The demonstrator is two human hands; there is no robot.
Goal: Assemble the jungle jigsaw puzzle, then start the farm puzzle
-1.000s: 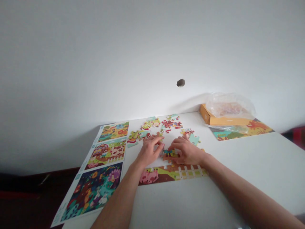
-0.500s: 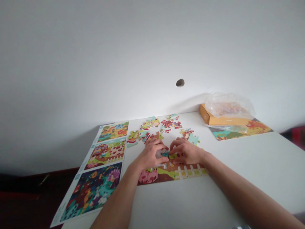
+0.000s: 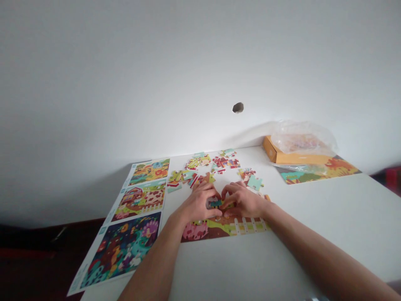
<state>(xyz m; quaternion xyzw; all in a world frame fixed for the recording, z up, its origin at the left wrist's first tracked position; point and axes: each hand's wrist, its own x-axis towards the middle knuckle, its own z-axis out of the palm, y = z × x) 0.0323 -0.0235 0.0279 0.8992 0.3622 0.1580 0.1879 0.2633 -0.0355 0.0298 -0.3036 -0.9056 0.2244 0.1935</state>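
My left hand (image 3: 200, 202) and my right hand (image 3: 242, 201) meet over a white table (image 3: 313, 217), fingers curled and pinching a small teal and yellow puzzle piece (image 3: 216, 204) between them. Just below the hands lies a joined strip of puzzle (image 3: 225, 228) with a pink pig, green ground and a white fence. Several loose puzzle pieces (image 3: 216, 164) are scattered behind the hands, toward the wall.
A long reference sheet (image 3: 131, 221) with three colourful pictures lies along the table's left edge. At the back right stand an orange box (image 3: 294, 158) with a clear plastic bag (image 3: 302, 138) on it and another picture sheet (image 3: 316, 172). A white wall rises behind.
My left hand has slid right and closed in on the right hand. Both now pinch the small piece together just above the joined strip.
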